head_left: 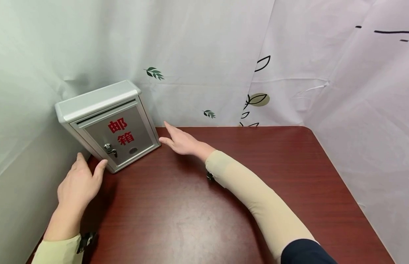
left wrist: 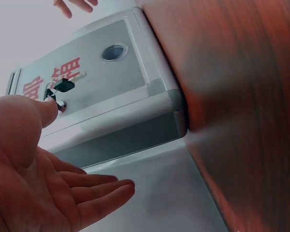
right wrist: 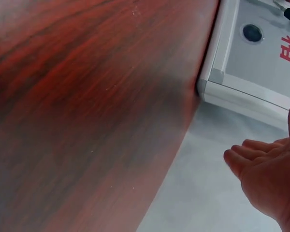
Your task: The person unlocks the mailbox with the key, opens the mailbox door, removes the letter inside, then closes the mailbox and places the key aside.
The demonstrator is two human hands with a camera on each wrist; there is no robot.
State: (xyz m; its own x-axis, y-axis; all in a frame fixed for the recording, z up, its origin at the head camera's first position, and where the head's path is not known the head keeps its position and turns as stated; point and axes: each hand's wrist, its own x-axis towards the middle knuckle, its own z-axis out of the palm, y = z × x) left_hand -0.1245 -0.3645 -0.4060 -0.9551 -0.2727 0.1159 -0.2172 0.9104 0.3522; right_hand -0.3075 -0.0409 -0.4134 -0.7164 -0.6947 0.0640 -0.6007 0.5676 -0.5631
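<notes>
Left-hand grip (left wrist: 43, 183) and right-hand grip (head_left: 183, 142), both empty with thumbs spread from extended fingers, flank the silver metal mailbox (head_left: 99, 127) at the back left of the worktop (head_left: 197, 212), where even palm pressure on both sides would likely prevent tipping, thumbs clear of the hanging key (head_left: 114, 153).

Reddish-brown wood-grain table (head_left: 197, 205), a silver metal mailbox (head_left: 108, 124) upright on it

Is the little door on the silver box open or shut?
Shut: the door sits flush in the front of the silver box, with no gap showing around it.
</notes>
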